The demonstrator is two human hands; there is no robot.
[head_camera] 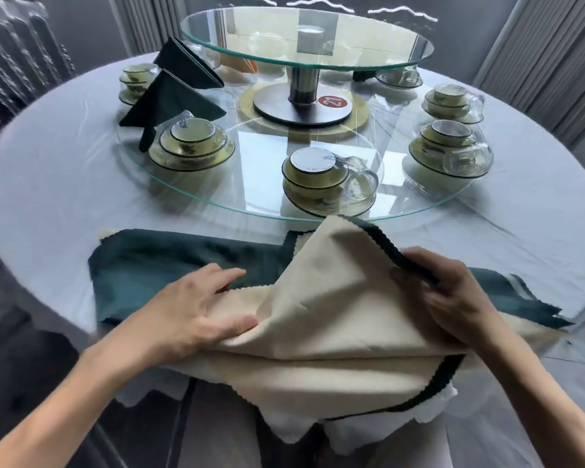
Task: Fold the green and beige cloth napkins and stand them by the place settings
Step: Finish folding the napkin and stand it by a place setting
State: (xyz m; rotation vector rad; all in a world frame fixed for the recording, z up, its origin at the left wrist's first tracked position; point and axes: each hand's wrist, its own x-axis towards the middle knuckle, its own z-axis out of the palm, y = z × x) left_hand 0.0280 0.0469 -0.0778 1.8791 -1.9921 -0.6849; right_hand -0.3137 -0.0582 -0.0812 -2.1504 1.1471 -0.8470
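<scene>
The right hand [450, 292] has its fingers curled over the dark green edge of the beige napkin [335, 298], lifting that far-right corner off the table, while the left hand [190, 309] lies nearly flat, fingers stretched over the green napkin [169, 265] and thumb pressing the beige cloth's left edge down. The beige napkin sits at the near edge of the table, draped partly over the rim, on top of the green one, which is spread wide beneath it. The likeliest slip, as I judge it, is the two cloths dragging together: if the left hand eases off, the fold will skew or the pile may slide off the near edge. The raised corner also reaches close to the glass turntable [217, 197], just beside the nearest stacked cup and bowls [314, 177]; a wide sweep could knock them. Two folded green napkins [173, 99] already stand at far left by other settings, well apart from the hands.
</scene>
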